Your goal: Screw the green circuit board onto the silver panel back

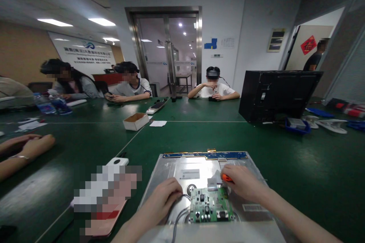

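Note:
A flat silver display panel [168, 172] lies on the table in front of me, with a long blue circuit strip [196, 155] along its far edge. On its near half sits a green circuit board [209, 203]. Dark grey cables [178, 216] run from the board's left side. My left hand [164, 199] is at that side, fingers closed on a thin cable by the board's edge. Beyond the board's right corner, my right hand [242, 182] is closed around an orange-handled tool [227, 177]; its tip is hidden, beside a grey ribbon piece [212, 184].
Two phones [114, 207] lie left of the panel, and a co-worker's hands [35, 148] rest further left. Ahead are a small open box [136, 122] and a paper slip [158, 123]. A black monitor [279, 93] and blue tray [298, 126] stand right. Several people sit opposite.

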Available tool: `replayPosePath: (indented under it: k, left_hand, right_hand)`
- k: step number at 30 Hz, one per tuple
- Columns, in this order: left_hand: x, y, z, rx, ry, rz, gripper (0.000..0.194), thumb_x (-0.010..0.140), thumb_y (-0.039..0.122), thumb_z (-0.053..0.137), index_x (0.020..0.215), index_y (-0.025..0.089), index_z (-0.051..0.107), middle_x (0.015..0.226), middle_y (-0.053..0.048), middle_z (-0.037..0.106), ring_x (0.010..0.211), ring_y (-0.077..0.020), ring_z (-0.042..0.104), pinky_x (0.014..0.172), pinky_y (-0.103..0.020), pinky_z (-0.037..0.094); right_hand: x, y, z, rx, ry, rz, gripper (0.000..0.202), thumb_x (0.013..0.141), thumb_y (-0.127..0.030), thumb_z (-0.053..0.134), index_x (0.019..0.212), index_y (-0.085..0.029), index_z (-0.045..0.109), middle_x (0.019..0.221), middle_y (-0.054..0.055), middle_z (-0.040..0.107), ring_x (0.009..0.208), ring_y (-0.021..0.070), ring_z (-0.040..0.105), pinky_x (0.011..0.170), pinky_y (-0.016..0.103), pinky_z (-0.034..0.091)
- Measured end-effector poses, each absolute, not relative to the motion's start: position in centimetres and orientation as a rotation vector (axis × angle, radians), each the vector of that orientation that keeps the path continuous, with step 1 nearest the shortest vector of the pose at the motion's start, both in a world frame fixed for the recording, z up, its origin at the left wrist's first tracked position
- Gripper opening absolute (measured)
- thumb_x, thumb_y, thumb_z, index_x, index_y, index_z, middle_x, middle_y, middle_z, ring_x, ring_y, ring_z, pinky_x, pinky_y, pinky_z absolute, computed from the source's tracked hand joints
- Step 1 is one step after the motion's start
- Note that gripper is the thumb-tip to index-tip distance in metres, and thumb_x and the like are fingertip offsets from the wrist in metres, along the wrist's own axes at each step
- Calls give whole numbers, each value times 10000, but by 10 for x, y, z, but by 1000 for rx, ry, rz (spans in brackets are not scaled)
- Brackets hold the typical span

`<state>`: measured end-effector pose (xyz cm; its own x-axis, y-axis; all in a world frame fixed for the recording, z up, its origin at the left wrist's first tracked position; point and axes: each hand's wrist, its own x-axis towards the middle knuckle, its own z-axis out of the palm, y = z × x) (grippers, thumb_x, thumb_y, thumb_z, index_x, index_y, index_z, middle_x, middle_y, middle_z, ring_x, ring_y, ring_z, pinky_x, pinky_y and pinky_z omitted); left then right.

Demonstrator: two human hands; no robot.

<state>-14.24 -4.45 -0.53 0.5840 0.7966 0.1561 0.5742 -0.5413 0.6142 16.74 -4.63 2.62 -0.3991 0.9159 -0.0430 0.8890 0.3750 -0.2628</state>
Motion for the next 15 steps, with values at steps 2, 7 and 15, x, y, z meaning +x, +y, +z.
replayPosePath:
  k: [2,7,15]
  left_hand:
    - [-144,-45,-6,2325,1104,588,206,950,168,413,853,191,593,914,-67,657,869,-201,609,788,-294,470]
    - [-148,-46,-10,2357,1144,629,240,966,196,389,852,198,600,890,-71,658,852,-209,610,765,-293,471]
    - [-144,-42,-11,2328,1245,652,173,924,207,436,829,202,581,832,-61,671,791,-212,622,727,-293,464]
  right_hand:
    - [151,-34,28,-1602,-2549,356,183,869,-65,607,953,-195,705,1048,60,732,934,213,671,730,264,409]
    - [105,-3,29,-1472,-2651,333,99,918,-189,655,999,-198,710,1100,79,733,970,220,670,777,285,448]
    - [74,9,22,-1373,-2749,375,332,987,-373,638,1258,-184,618,1268,88,641,1071,233,663,906,452,572]
